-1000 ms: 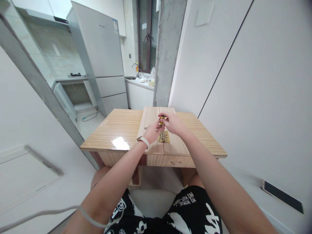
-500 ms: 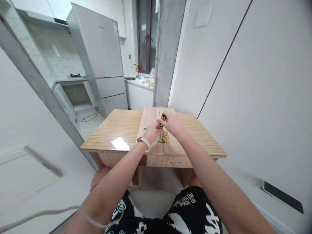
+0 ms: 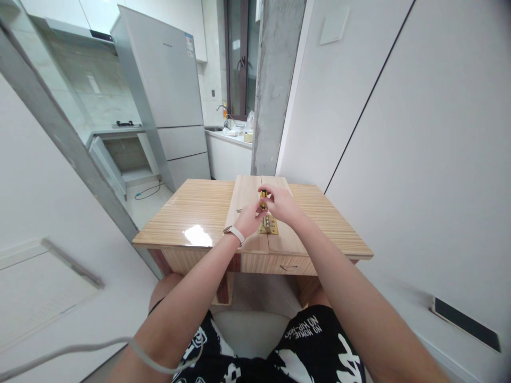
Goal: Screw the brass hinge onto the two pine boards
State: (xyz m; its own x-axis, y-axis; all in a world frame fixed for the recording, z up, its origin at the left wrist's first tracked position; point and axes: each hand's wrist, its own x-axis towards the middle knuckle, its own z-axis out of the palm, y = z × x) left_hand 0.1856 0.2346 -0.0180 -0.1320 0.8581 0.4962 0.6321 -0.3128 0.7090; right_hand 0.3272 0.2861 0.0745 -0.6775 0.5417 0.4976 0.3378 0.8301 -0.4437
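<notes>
My right hand (image 3: 279,203) grips the yellow-and-black handle of a screwdriver (image 3: 263,199) from above, the tool standing nearly upright. Around its lower end the fingertips of my left hand (image 3: 250,218) are pinched together; the shaft and tip are hidden behind them. Just below both hands, a brass hinge (image 3: 273,225) lies unfolded across the seam between two pale wooden boards (image 3: 249,189). The hinge's far edge is partly covered by my fingers. A small dark metal piece (image 3: 239,210) is on the left board, beside my left hand.
The boards rest on a striped wooden table (image 3: 191,207) that has a drawer with a handle (image 3: 288,267). A pale cable (image 3: 99,346) runs across my left forearm. White walls stand close on both sides, and a fridge (image 3: 167,80) is beyond the table.
My right hand has shifted slightly left and its fingers have turned round the screwdriver handle, which now stands more upright. My left hand has stayed almost in place.
</notes>
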